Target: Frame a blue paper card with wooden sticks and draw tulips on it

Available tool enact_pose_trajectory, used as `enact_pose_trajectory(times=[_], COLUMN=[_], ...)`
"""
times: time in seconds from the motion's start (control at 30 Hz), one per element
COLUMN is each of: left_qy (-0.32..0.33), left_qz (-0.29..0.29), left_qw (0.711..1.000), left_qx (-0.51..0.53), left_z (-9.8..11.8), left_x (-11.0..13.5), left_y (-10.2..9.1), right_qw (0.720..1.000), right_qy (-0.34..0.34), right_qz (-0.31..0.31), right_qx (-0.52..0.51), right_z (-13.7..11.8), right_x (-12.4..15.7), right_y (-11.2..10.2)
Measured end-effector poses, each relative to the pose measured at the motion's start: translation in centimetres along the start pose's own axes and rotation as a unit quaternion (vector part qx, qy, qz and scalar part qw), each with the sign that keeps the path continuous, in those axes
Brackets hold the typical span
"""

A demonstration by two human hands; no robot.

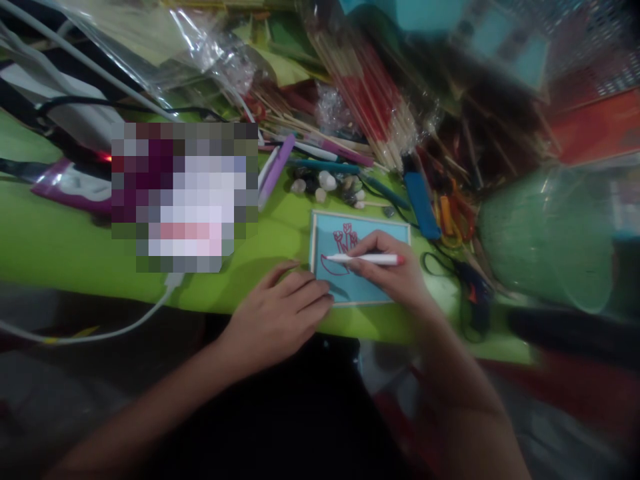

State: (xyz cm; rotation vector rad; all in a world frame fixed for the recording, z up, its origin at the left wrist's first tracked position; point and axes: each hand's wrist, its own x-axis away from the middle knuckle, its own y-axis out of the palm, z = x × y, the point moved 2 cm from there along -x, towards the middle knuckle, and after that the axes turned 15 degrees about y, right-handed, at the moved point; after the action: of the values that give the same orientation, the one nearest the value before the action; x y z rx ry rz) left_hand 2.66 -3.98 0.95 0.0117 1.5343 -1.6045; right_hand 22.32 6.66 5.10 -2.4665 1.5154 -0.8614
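green tabletop: right hand holds marker against blue board.

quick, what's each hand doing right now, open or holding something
Left hand: open, palm down, fingers on the board's left edge.
Right hand: closed, holding the marker.
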Motion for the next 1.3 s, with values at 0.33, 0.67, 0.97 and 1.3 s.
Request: enact_pose_trajectory(times=[0.33, 0.67, 0.97, 1.3], left_qy=[-0.003, -0.002, -0.004, -0.004], left_qz=[0.002, 0.002, 0.005, 0.002], left_qw=[1.000, 1.000, 1.000, 1.000], left_qx=[-0.002, 0.001, 0.000, -0.005], left_z=[0.0, 0.0, 0.0, -0.1], left_x=[0.2, 0.2, 0.1, 0.0], left_y=[0.0, 0.0, 0.0, -0.2], right_qw=[1.000, 1.000, 1.000, 0.999], right_qy=[0.003, 0.009, 0.019, 0.027], right_qz=[0.001, -0.006, -0.008, -0.009], right_qx=[0.013, 0.004, 0.011, 0.019], right_z=[-0.3, -0.2, -0.3, -0.2], right_x=[0.1, 0.4, 0.5, 0.9], right_y=[-0.2, -0.4, -0.6, -1.1])
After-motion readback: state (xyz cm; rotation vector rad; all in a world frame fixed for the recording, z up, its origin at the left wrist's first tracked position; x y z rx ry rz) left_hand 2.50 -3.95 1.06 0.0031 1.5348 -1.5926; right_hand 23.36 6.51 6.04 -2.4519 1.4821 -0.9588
